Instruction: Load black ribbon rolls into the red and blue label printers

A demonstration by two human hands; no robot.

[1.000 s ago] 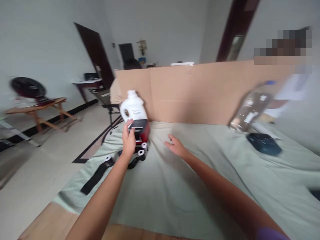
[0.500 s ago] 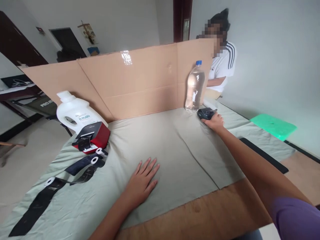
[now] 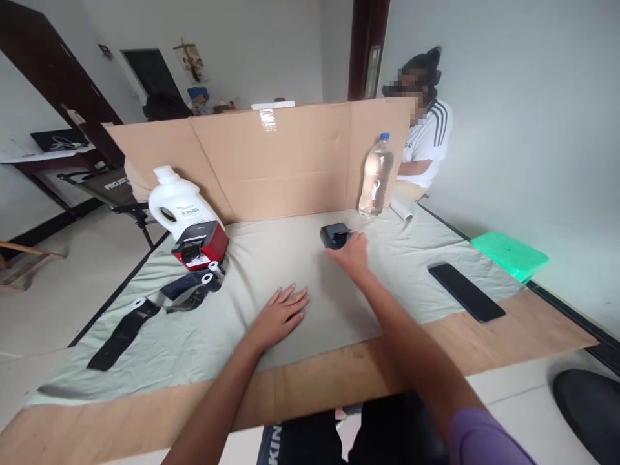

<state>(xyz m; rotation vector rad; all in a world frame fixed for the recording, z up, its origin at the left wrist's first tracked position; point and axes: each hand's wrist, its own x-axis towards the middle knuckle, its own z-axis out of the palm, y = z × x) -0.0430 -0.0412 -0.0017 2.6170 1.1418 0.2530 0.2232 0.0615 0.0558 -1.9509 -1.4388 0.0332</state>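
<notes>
Right hand (image 3: 352, 253) has thumb and fingers closed on a small black device (image 3: 333, 235), nearer and left of the clear bottle (image 3: 376, 177). Left hand (image 3: 281, 318), flat with fingers slightly spread and holding nothing, rests on the cloth (image 3: 276, 248), farther left of that bottle.

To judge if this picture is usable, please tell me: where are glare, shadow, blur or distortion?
Head view: glare on the clear tape and glints on the clear bottle; head view: soft shadow on the cloth near the right hand and black device; head view: small print on the white jug too soft to read; head view: dark door at far left leans, probably wide-lens distortion.
</notes>
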